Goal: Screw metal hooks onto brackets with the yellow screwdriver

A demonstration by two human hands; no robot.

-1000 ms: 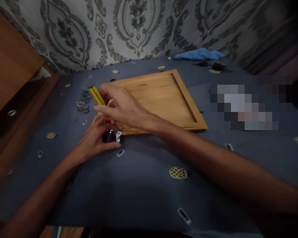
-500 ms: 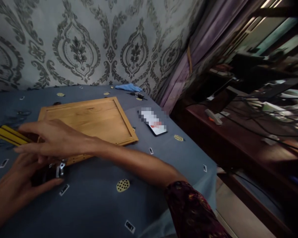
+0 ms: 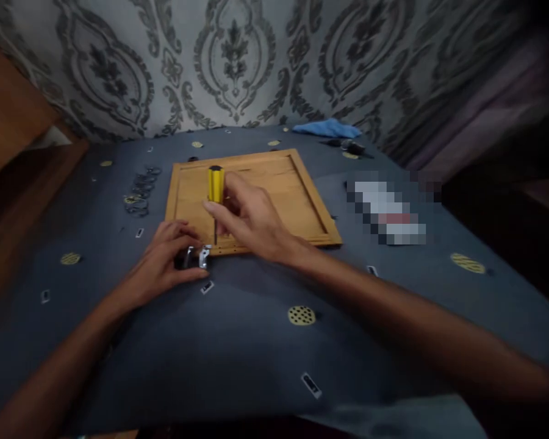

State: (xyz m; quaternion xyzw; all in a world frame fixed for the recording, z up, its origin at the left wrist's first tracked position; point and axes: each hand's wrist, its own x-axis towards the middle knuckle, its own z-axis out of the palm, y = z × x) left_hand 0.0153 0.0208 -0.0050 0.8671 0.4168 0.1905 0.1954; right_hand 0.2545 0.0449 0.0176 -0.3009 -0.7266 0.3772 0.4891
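A wooden panel (image 3: 265, 183) with a raised frame, like a cabinet door, lies flat on the table. My left hand (image 3: 171, 256) is at its near left corner, fingers and thumb closed around a shiny metal hinge (image 3: 204, 256) at the panel's near edge. In my right hand (image 3: 251, 213), above the panel, a yellow and black screwdriver (image 3: 216, 186) stands upright. Its shaft points down close to the hinge; whether the tip touches a screw cannot be made out.
Several dark metal pieces (image 3: 141, 190) lie in a group left of the panel. A phone (image 3: 388, 213), partly blurred out, lies to the right. Farther back are a blue cloth (image 3: 327, 128) and dark keys (image 3: 350, 146). A patterned wall (image 3: 235, 55) closes off the back.
My view has swung left, so the panel appears farther right. The screwdriver has gone from lying sideways to upright, with its shaft down by the hinge. My left hand keeps hold of the hinge.
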